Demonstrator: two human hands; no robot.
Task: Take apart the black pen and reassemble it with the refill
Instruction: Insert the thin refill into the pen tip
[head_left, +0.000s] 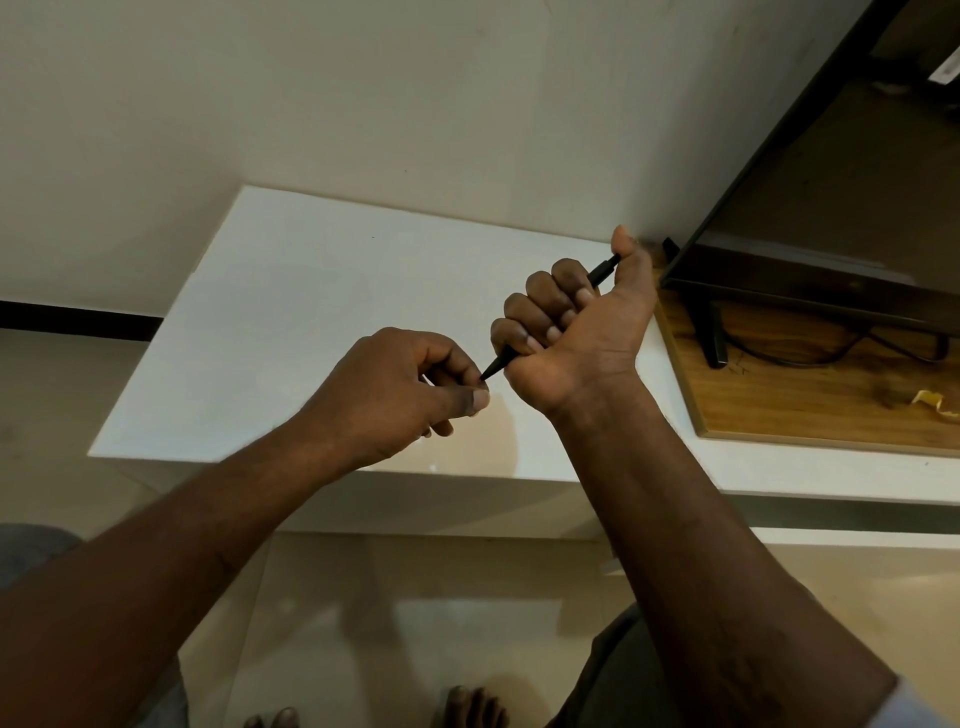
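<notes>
My right hand grips the black pen in a fist above the white table. The pen slants from upper right to lower left, and my right thumb rests on its top end. The pointed tip pokes out below the fist. My left hand pinches at that tip with thumb and forefinger. The middle of the pen is hidden inside the fist. No separate refill shows.
A wooden board lies on the right part of the table, carrying a dark monitor with its stand and cable. A yellow scrap lies on the board. The wall stands close behind. Bare feet show on the tiled floor below.
</notes>
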